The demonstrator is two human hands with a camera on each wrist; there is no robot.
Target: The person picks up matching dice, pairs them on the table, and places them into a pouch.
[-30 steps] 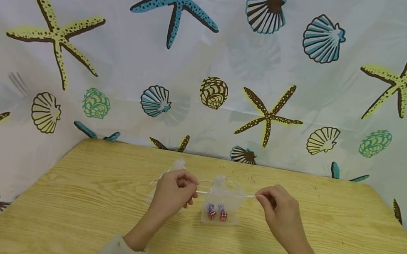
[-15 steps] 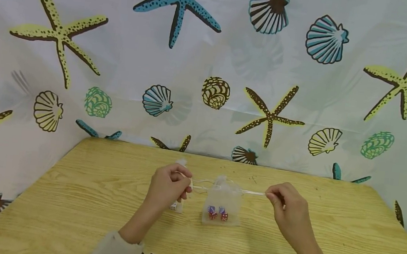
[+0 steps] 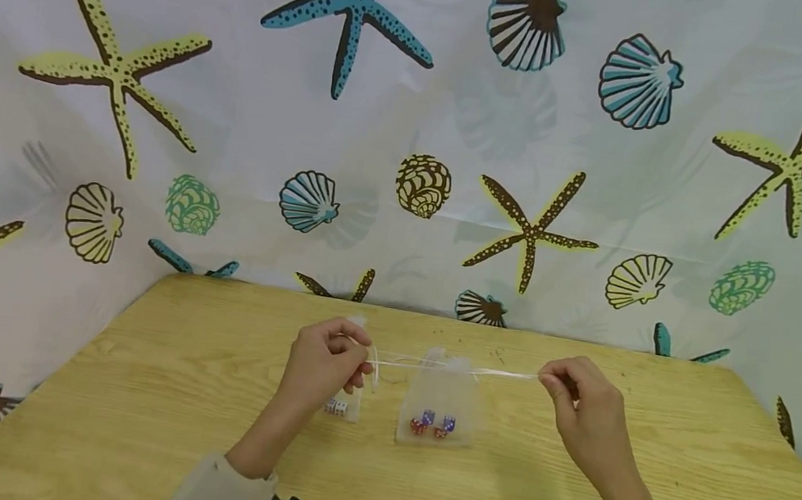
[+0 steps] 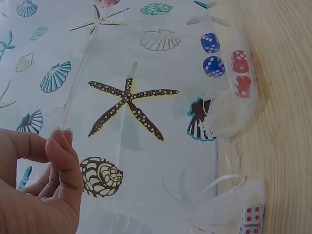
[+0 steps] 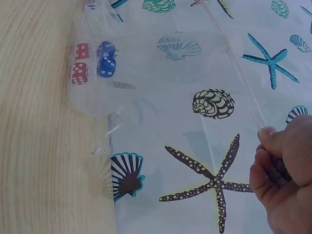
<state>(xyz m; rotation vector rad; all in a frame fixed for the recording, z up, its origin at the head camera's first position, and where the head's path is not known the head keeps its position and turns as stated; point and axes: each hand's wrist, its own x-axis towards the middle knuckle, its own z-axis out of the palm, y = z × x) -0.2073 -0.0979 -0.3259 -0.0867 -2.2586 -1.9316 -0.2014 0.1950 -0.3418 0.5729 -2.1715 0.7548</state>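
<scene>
A sheer white drawstring bag (image 3: 438, 393) hangs between my hands, its cord stretched taut on both sides. Two blue dice (image 5: 106, 67) and two red dice (image 5: 80, 73) sit at its bottom. My left hand (image 3: 325, 361) pinches one end of the white drawstring (image 3: 506, 373) between thumb and finger. On the other side, my right hand (image 3: 587, 407) pinches the opposite end. The bag's mouth looks gathered in the head view. A second sheer bag (image 4: 219, 209), holding white dice (image 4: 252, 214) with red dots, lies partly hidden behind my left hand.
A wood-grain table (image 3: 155, 387) lies under the bags. Behind and at both sides hangs a white cloth (image 3: 252, 126) printed with starfish and shells.
My hands have drawn apart, left hand leftward and right hand rightward, pulling the cord longer. The dice have shifted inside the bag. More of the second bag shows.
</scene>
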